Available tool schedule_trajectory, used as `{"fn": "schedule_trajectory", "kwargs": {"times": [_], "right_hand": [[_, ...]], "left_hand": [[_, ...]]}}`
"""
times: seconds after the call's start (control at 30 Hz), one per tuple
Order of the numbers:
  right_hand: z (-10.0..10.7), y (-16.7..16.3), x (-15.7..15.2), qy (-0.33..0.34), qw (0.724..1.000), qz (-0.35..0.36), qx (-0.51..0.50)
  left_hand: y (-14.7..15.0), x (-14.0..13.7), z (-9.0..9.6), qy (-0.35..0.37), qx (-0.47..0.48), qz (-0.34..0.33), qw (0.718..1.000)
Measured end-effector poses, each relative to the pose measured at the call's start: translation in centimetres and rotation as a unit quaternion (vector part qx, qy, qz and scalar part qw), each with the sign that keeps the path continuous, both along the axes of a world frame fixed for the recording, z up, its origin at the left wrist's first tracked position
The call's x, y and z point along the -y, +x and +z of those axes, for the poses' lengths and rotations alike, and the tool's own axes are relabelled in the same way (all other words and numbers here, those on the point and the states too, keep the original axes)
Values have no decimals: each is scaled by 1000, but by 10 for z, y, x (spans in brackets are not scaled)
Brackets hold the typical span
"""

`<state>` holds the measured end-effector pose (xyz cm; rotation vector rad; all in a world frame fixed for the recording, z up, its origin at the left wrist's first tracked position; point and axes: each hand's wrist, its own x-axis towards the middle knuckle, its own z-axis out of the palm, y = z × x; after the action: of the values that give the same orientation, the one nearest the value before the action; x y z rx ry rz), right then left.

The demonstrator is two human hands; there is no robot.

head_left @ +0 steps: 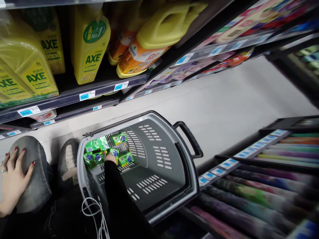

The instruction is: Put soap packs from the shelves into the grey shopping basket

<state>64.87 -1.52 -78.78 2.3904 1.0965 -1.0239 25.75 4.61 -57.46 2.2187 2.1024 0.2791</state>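
Note:
My left hand (17, 174) lies on my left knee in grey jeans, its fingers spread and holding nothing. My right hand (110, 158) reaches down into the grey shopping basket (171, 159), the black sleeve hiding the wrist. Its fingers are closed at a small green packet (114, 152) with a blue round logo, partly covered by the hand. Around it, at the near left end of the basket, lie several similar green packets (126, 159), in rows on the slotted bottom. They look like wrapped soap bars.
Yellow AXE bottles (91, 49) and an orange-labelled jug (149, 43) stand on the shelf ahead. The basket's black handle (189, 139) sticks out at the right. Rolled goods fill a lower-right rack (249, 196). A white cable (96, 212) hangs by my right sleeve.

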Motion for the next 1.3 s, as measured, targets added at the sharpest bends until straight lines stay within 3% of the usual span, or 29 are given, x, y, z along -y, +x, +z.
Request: {"fn": "schedule_trajectory", "kwargs": {"times": [0.17,0.37,0.47,0.63,0.8,1.1,1.3], "right_hand": [[-4,10,16,-14,999,-38,-9],[-15,3,11,-27,998,-61,0],[-11,-1,6,2,998,-52,26],[-8,13,-35,93,993,-25,70],[-27,27,-76,70,998,-2,-1],[-40,18,-61,26,999,-5,-32],[-29,27,-58,51,998,1,-39]], "left_hand": [[2,-1,-1,7,11,0,1000],[4,-2,3,4,12,-7,1000],[3,-1,2,4,9,-6,1000],[-1,0,-2,6,-8,-1,1000],[-3,1,1,-7,-15,8,1000],[3,0,5,-7,-10,10,1000],[5,-2,3,-4,-6,10,1000]]}}
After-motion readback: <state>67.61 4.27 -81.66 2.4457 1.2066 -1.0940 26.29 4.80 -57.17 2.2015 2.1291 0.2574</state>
